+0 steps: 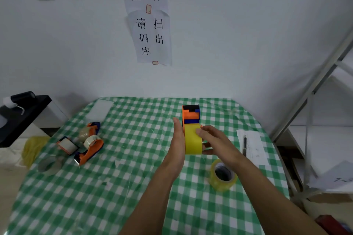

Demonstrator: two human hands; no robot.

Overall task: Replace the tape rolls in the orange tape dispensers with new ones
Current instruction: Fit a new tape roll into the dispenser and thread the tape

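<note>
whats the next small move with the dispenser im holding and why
Probably press the yellow tape roll fully into the orange plastic tape dispenser: the right hand grips the roll while the left hand lies flat against its side.

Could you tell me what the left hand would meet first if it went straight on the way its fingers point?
Probably nothing on the table: the left hand lies flat along the orange dispenser, fingers pointing away over bare checked tablecloth. The white wall looks first, though depth is unclear.
</note>
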